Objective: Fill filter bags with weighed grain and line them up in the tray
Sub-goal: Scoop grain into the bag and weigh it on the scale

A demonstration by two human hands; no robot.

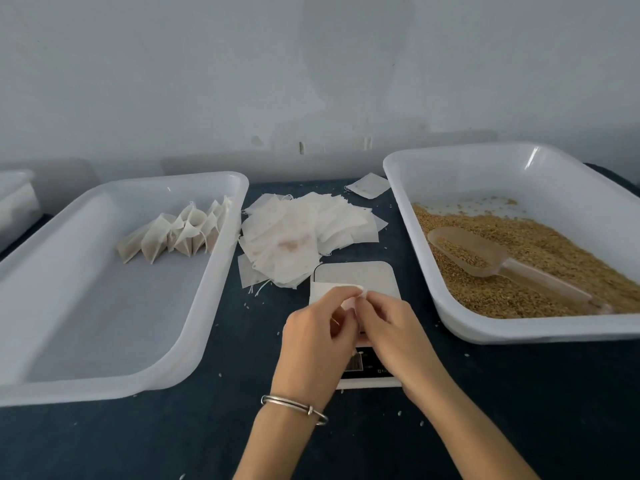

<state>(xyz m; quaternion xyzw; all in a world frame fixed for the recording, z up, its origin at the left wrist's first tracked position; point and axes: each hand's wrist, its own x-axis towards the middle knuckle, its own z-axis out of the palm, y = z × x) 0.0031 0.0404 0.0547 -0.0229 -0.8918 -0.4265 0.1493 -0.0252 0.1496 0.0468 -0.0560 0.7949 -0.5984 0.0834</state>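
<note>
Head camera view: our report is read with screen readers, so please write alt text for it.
Both hands, left hand and right hand, pinch an empty filter bag over a scale. A grain tray with a scoop sits right; filled bags line the left tray.

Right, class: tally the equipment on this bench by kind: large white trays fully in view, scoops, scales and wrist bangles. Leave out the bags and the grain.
Large white trays: 2, the bag tray and the grain tray
Scoops: 1, the clear scoop
Scales: 1, the scale
Bangles: 1, the bangle
Total: 5
</note>
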